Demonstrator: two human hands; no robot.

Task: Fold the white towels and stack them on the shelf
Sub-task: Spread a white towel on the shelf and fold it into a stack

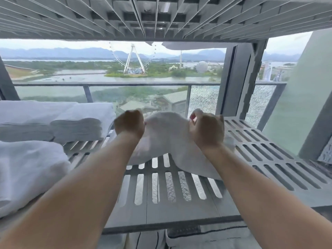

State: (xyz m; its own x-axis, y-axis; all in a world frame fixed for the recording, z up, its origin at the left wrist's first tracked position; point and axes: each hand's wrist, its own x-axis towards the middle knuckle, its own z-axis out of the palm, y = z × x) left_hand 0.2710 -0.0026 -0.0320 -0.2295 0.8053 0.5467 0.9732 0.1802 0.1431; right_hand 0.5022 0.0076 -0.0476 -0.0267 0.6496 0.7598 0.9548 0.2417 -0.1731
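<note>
One white towel hangs low over the middle of the slatted shelf, its top edge gripped by the curled left hand and right hand on outstretched arms, with folded towels stacked at the left and a loose towel nearer.

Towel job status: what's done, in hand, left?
Done: folded towels sit stacked at the left rear of the shelf. In hand: the left hand and right hand both grip one white towel over its middle. Left: folding and stacking it. The bulky towel at front left looks loose; I can't tell if it's finished.
</note>
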